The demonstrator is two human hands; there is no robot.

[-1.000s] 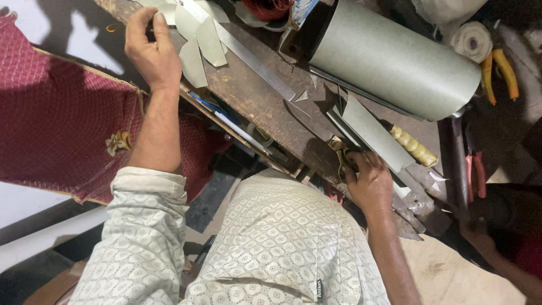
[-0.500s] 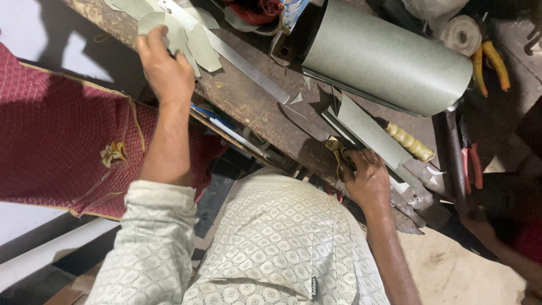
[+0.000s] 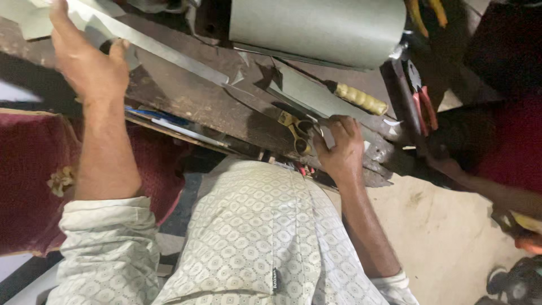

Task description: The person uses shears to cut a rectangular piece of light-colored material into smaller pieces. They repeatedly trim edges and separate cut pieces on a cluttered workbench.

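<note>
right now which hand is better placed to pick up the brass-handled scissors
Right. The right hand rests on the workbench with its fingers right beside the scissors handles. The left hand is far along the bench, pressing on pale cut sheet pieces.

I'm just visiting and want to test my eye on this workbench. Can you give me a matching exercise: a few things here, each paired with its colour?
Things:
1. roll of sheet material
2. scissors
3. pliers
4. cloth

Colours:
A. red handles
B. maroon
C. grey-green
D. brass-yellow handles

Pairs: 1-C, 2-D, 3-A, 4-B
</note>
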